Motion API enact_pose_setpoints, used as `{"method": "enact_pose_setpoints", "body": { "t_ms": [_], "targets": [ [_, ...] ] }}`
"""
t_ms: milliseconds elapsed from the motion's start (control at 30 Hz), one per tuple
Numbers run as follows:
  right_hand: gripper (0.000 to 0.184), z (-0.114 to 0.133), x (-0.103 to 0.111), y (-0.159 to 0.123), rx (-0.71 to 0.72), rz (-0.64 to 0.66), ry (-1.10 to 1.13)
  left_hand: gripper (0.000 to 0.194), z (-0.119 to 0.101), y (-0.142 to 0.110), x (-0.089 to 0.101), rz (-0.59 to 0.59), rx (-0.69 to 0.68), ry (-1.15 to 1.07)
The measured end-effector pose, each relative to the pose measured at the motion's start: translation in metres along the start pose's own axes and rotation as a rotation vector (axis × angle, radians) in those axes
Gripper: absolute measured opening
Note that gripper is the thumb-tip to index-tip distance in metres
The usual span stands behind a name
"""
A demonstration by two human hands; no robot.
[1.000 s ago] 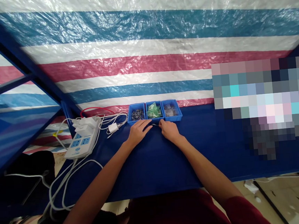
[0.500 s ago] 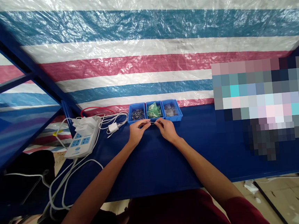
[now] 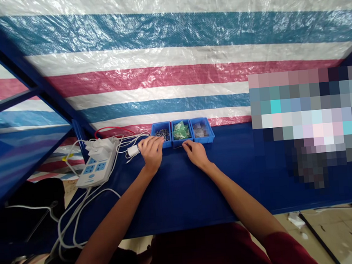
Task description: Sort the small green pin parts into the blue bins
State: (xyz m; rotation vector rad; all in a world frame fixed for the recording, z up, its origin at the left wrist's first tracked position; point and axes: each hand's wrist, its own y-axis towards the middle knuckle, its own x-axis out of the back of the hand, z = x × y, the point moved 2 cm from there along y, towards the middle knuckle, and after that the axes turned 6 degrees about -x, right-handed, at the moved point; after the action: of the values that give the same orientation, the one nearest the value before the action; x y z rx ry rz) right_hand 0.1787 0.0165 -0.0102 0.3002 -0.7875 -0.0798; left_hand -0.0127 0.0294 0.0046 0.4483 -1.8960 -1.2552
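Note:
My left hand (image 3: 152, 152) is over the front left corner of the left blue bin (image 3: 167, 144), which holds many small dark and metallic pieces (image 3: 163, 134). Its fingers are stretched out, with no object visible in them. Thumb and fingertips of my right hand (image 3: 197, 154) pinch a thin, pale, rod-like piece (image 3: 179, 147) just in front of the middle bin (image 3: 182, 141). That piece is too small to name exactly. Green packets (image 3: 181, 130) lie in the middle bin, and clear plastic bags (image 3: 200, 130) fill the right bin (image 3: 206, 139).
On the left of the blue table (image 3: 181, 189) stands a white power strip (image 3: 96, 172) with plugged-in adapters (image 3: 100, 148) and looping white cables (image 3: 75, 210). A small white charger (image 3: 133, 150) lies beside my left hand. Striped sheeting (image 3: 165, 75) rises behind. A blurred-out area covers the right.
My left hand has let go of the thin piece and moved left to the left bin, its fingers spreading. My right hand has stayed in place, still pinching the piece.

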Motion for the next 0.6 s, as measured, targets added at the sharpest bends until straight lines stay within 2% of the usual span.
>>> {"method": "enact_pose_setpoints", "body": {
  "t_ms": [67,133,267,333,467,600],
  "targets": [
    [0.025,0.0,0.0,0.0,-0.014,0.037,-0.045,0.022,0.006,0.002,-0.001,0.037,-0.002,0.141],
    [0.024,0.0,0.0,0.0,-0.029,0.063,-0.08,0.026,0.008,0.002,-0.003,0.097,-0.042,0.175],
    [0.021,-0.001,0.001,0.001,-0.061,0.081,-0.118,0.028,-0.004,-0.007,-0.015,0.352,-0.319,-0.04],
    [0.022,0.0,0.001,0.001,-0.074,0.08,-0.123,0.03,-0.009,-0.014,-0.022,0.495,-0.39,-0.064],
    [0.022,0.001,0.002,0.001,-0.094,0.081,-0.132,0.028,-0.01,-0.02,-0.03,0.691,-0.292,0.072],
    [0.022,0.001,0.003,0.001,-0.108,0.084,-0.143,0.028,-0.011,-0.017,-0.027,0.783,-0.168,0.148]
  ]
}}
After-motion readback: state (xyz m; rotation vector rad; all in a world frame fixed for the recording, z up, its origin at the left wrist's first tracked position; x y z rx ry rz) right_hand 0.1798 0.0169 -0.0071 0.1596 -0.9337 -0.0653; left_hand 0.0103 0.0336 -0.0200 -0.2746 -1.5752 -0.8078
